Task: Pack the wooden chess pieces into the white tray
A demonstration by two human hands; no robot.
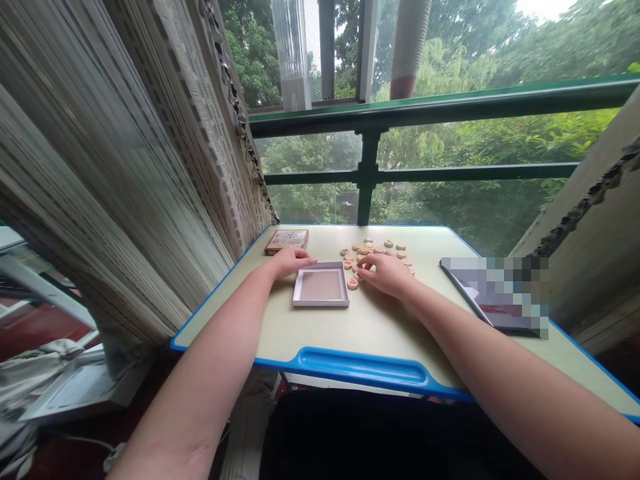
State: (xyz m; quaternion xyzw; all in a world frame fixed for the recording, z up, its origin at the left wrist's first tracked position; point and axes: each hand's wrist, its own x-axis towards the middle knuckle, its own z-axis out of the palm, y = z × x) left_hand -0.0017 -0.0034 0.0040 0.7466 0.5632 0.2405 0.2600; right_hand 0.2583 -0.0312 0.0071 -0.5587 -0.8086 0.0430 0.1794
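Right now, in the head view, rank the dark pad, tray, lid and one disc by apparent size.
1. dark pad
2. tray
3. lid, which lies farther away, so tray versus lid is unsure
4. disc, clearly smallest

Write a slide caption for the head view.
At a blue-edged table by a window, the left hand touches a shallow box while the right hand rests on scattered round wooden game pieces.

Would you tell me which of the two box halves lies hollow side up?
The white-rimmed tray just left of the right hand; the other half, behind the left hand, shows its printed top.
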